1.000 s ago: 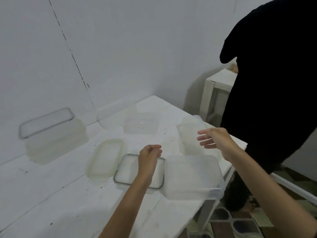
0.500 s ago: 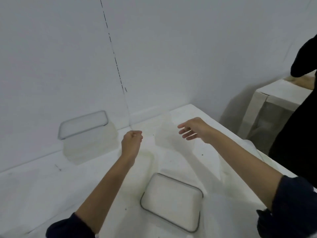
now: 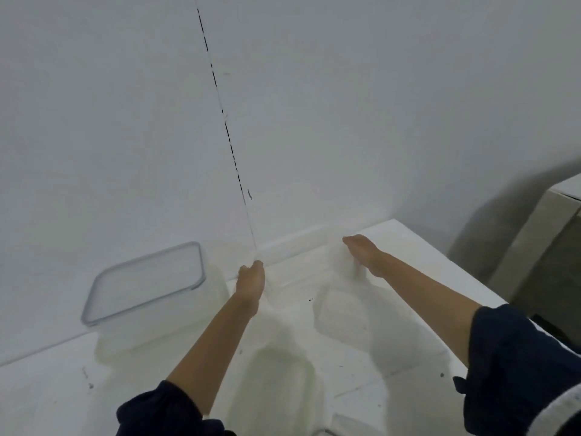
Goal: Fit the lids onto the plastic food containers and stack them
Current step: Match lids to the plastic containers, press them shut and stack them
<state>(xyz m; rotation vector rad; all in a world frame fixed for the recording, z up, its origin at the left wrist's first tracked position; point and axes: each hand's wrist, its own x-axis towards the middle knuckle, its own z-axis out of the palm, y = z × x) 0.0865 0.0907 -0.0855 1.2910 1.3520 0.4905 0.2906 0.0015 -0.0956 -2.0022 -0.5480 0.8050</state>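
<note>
The white wall (image 3: pixel 314 105) fills most of your view, rising behind the grey-rimmed container (image 3: pixel 147 287). A thin dark dashed line (image 3: pixel 220 99) runs down the wall to a spot just right of that container's far corner. The white table (image 3: pixel 56 388) carries the grey-rimmed container at its back left, lid already seated, close against the wall. Far to the right of that container, beyond the table edge, stands a pale cabinet (image 3: pixel 540 256). Your bare forearms reach forward out of dark sleeves (image 3: pixel 518 366), both passing to the right of the grey-rimmed container. Right of it and nearer you lies a pale yellowish piece (image 3: pixel 276 372), too blurred for you to tell lid from tub. Further right of the container sits a clear tub (image 3: pixel 342 316), its top too smeared to judge. A second clear tub (image 3: pixel 298 265), very faint, sits by the wall just right of the container's far end, between your two hands. Your right hand (image 3: pixel 361 254) is on the side of this faint tub away from the container, fingers stretched out and clamped on nothing you can see. Your left hand (image 3: pixel 250 278) is just beside the container's right end with its fingers curled in. You cannot tell whether they pinch the faint tub's rim or close on air.
</note>
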